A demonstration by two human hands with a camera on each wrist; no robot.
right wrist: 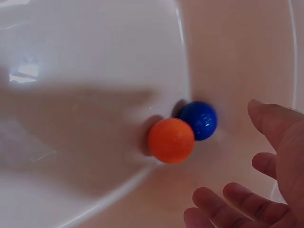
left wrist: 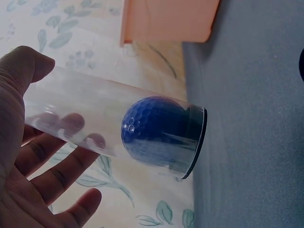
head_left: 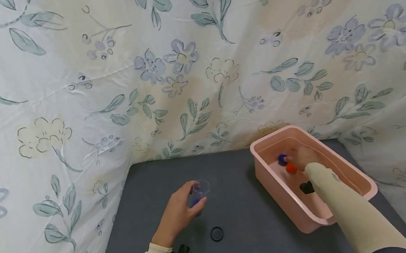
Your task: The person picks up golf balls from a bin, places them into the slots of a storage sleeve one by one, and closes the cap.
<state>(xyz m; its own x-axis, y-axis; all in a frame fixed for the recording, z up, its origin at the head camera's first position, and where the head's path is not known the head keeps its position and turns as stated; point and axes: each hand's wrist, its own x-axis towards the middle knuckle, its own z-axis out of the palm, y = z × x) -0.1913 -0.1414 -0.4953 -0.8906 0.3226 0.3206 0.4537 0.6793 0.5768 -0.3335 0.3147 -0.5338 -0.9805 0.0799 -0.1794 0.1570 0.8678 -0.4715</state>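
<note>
My left hand (head_left: 178, 213) grips a clear plastic tube (left wrist: 95, 102) near its open top, thumb on one side and fingers on the other. Inside the tube, a blue golf ball (left wrist: 154, 128) sits at the bottom against a dark base (left wrist: 197, 142). My right hand (head_left: 302, 156) reaches down into the pink bin (head_left: 279, 189), its fingers spread and holding nothing. Close to those fingers, an orange ball (right wrist: 171, 140) and a blue ball (right wrist: 199, 120) lie side by side on the bin's floor, by the wall.
A round black cap (head_left: 217, 234) lies on the dark grey table (head_left: 235, 209), nearer me than the tube. Floral cloth (head_left: 188, 80) hangs behind the table and along its sides. The bin takes up the table's right side.
</note>
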